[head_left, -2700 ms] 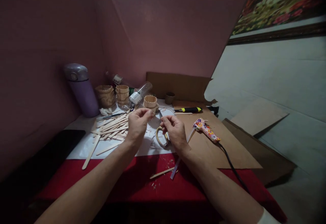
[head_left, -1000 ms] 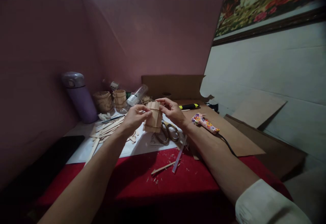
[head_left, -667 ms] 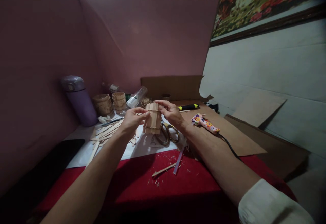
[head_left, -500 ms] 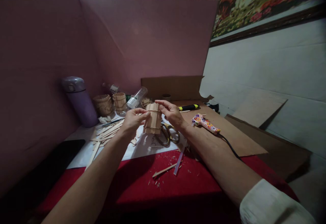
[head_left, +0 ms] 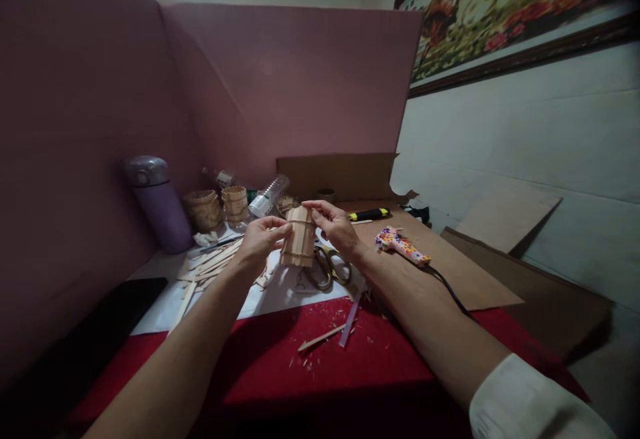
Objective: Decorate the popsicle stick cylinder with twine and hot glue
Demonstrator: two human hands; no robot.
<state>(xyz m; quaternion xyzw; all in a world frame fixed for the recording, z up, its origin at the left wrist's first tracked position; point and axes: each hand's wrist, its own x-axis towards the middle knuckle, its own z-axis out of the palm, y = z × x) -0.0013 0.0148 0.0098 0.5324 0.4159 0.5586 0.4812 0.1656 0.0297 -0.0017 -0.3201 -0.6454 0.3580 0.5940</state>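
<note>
Between my two hands I hold a small cup [head_left: 299, 238] built of upright wooden craft sticks, with thin bands around its upper and lower parts. My left hand [head_left: 261, 239] pinches its left side between thumb and fingers. On its upper right side, my right hand [head_left: 334, 224] grips it, the index finger along the top rim. Scissors [head_left: 323, 276] with gold-coloured handles lie just below and behind the cup, partly hidden by it. A heap of loose craft sticks [head_left: 215, 262] lies on white paper left of my left hand.
A floral glue gun [head_left: 403, 246] with a black cord and a yellow-black cutter [head_left: 370, 214] rest on cardboard at right. Back left stand a purple bottle [head_left: 163, 209] and two wooden cups [head_left: 235, 204]. A clear glue stick [head_left: 351, 319] and wood scraps lie on the red cloth [head_left: 270, 359].
The view has tilted slightly, so the scene sits a little lower in the picture. Both hands keep their hold on the cup, which stays nearly in place.
</note>
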